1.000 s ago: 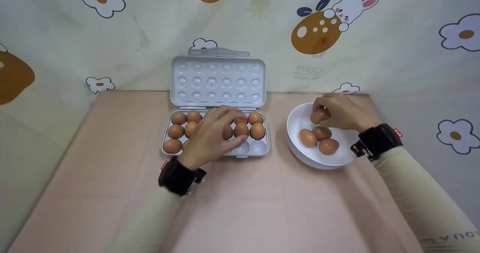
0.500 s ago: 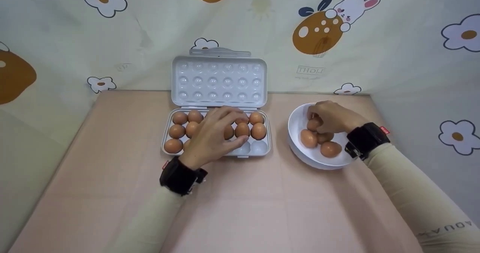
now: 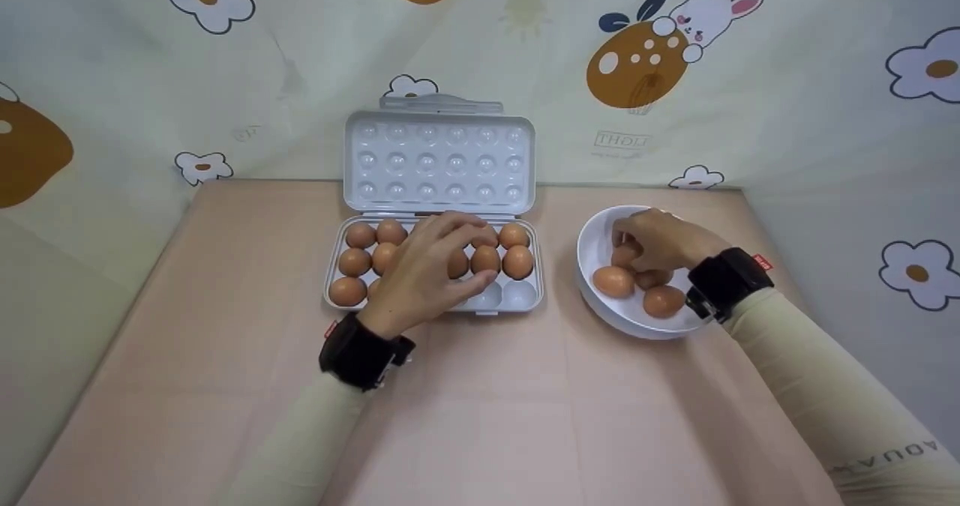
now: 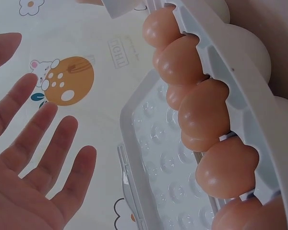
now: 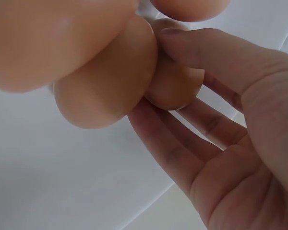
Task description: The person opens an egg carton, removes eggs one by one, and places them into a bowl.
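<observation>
My right hand (image 3: 660, 238) reaches into the white bowl (image 3: 592, 307). Its thumb and fingers pinch a brown egg (image 5: 175, 86), partly hidden behind the hand in the head view. Three other eggs lie in the bowl, among them one at the left (image 3: 613, 282) and one nearer the front (image 3: 664, 301). Over the open plastic egg box (image 3: 517, 296), my left hand (image 3: 427, 270) hovers with spread fingers and holds nothing, as the left wrist view shows. Brown eggs (image 4: 204, 112) fill the box's back and middle rows where visible; the hand covers part of the box.
The box's dimpled lid (image 3: 439, 150) stands raised behind it, near the patterned cloth backdrop (image 3: 300, 79). Two hollows (image 3: 517, 294) at the box's front right hold no egg. A pinkish cover (image 3: 480, 431) lies over the table.
My right hand has moved left and toward the front inside the bowl with the pinched egg. The eggs beside it have shifted and turned slightly. My left hand stays in place.
</observation>
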`<act>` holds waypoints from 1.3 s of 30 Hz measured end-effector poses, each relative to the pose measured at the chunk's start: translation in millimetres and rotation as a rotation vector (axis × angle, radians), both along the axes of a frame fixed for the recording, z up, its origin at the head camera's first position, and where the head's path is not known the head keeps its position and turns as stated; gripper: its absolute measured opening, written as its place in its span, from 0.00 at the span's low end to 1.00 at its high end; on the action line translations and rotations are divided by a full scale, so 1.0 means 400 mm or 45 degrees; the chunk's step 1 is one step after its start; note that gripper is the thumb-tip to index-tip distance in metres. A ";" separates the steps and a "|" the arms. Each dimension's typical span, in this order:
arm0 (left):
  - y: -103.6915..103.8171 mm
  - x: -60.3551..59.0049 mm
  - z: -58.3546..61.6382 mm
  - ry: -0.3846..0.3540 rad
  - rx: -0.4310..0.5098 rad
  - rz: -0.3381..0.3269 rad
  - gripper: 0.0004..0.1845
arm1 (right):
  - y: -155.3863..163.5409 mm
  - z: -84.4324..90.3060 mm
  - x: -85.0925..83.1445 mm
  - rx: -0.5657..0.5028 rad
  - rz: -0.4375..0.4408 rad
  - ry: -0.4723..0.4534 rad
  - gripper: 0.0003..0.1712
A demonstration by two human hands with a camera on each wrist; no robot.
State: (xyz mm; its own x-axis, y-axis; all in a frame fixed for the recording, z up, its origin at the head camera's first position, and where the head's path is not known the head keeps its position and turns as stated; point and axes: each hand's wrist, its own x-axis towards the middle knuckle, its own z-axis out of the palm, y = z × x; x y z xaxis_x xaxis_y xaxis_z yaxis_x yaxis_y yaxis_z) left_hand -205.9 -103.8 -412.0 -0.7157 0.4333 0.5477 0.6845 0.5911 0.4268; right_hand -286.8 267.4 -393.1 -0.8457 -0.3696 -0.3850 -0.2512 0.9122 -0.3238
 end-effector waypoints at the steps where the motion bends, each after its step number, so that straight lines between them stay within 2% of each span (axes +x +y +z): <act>1: 0.000 0.000 0.000 -0.003 -0.002 0.001 0.17 | 0.001 0.000 0.001 -0.008 -0.008 -0.007 0.11; 10: -0.004 0.001 -0.003 0.002 0.002 -0.005 0.17 | 0.007 0.006 0.011 -0.023 0.036 0.015 0.12; 16: -0.008 0.000 -0.001 -0.023 -0.013 -0.007 0.18 | -0.004 0.035 0.025 -0.037 0.070 0.142 0.22; 19: -0.013 -0.001 0.000 -0.039 -0.014 -0.007 0.19 | -0.022 0.059 0.035 -0.100 0.080 0.238 0.25; 25: -0.031 -0.002 0.010 -0.032 -0.027 0.036 0.18 | -0.062 0.099 0.082 -0.255 0.109 0.519 0.25; 31: -0.049 -0.002 0.026 -0.041 -0.045 0.081 0.20 | -0.094 0.100 0.129 -0.466 0.200 0.755 0.28; 35: -0.060 -0.003 0.033 -0.051 -0.062 0.095 0.19 | -0.122 0.082 0.156 -0.585 0.219 0.838 0.31; 39: -0.078 -0.003 0.036 -0.077 -0.075 0.115 0.19 | -0.155 0.064 0.179 -0.690 0.191 0.847 0.34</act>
